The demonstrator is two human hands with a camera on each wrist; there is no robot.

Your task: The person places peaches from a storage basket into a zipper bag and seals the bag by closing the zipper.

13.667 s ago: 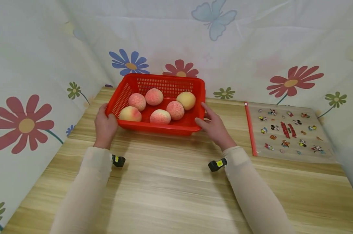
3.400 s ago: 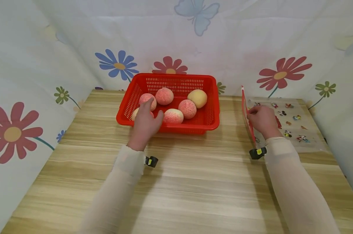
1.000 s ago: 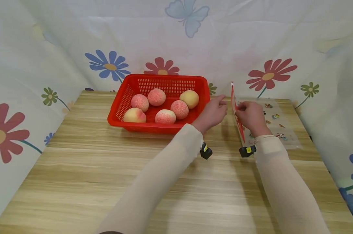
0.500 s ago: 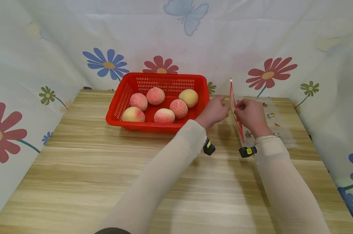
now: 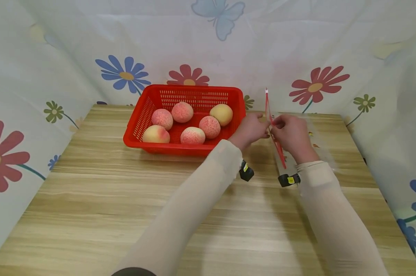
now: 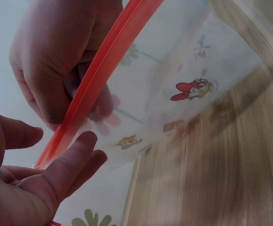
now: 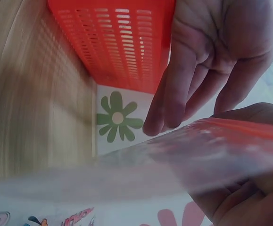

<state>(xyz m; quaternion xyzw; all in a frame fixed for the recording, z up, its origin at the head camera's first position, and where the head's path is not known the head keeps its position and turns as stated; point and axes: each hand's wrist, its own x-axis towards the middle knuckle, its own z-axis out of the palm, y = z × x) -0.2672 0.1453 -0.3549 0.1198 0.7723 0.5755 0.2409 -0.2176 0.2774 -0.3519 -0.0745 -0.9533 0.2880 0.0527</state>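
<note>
A clear zip bag (image 6: 183, 84) with cartoon prints and a red zip strip (image 5: 278, 147) is tilted up from the table, strip edge raised. My right hand (image 5: 292, 136) pinches it by the strip near the middle. My left hand (image 5: 250, 130) reaches to the strip from the basket side, thumb and fingers apart. In the left wrist view, the left fingers (image 6: 68, 167) lie close to the strip; whether they touch it I cannot tell. Beside the left hand stands a red plastic basket (image 5: 183, 149) holding several peaches (image 5: 192, 135).
The wooden table (image 5: 125, 211) runs up to a flower-printed cloth backdrop (image 5: 263, 50) behind and at both sides. The basket's right wall sits close to my left hand. A black wrist camera (image 5: 245, 171) is strapped to each sleeve.
Since the earliest frame, both hands have left the basket, and the right hand has lifted the flat bag's strip edge. Lately the bag has shifted slightly left, and the left hand has come up to it.
</note>
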